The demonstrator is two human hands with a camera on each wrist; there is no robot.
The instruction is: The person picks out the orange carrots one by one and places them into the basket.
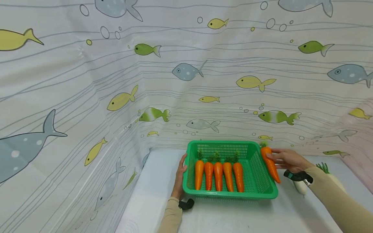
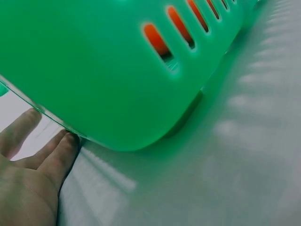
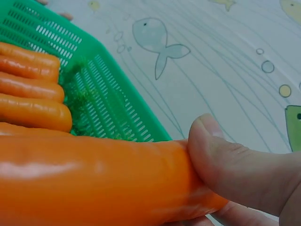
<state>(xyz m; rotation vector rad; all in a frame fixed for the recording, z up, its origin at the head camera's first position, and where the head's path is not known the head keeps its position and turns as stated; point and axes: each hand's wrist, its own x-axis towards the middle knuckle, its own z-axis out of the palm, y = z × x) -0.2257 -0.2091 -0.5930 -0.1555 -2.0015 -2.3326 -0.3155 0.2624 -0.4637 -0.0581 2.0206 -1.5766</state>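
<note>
A green plastic basket [image 1: 230, 194] stands on the table with several orange carrots [image 1: 218, 176] lined up side by side in its left and middle part, green tops toward the back. At its left side, my left hand [image 1: 179, 178] touches the wall with fairly straight fingers; the left wrist view shows the fingertips [image 2: 33, 115] against the green plastic. My right hand [image 1: 289, 159] holds another carrot [image 1: 269, 163] over the basket's right rim, thumb on one side and fingers on the other. Up close in the right wrist view, this carrot [image 3: 94, 181] hides part of the row.
To the right of the basket, a white radish [image 1: 300, 187] lies on the white table [image 1: 151, 200], partly behind the right wrist. A second white radish with green leaves [image 1: 322, 167] lies beyond the forearm. A fish-patterned sheet [image 1: 227, 113] hangs behind and at the sides.
</note>
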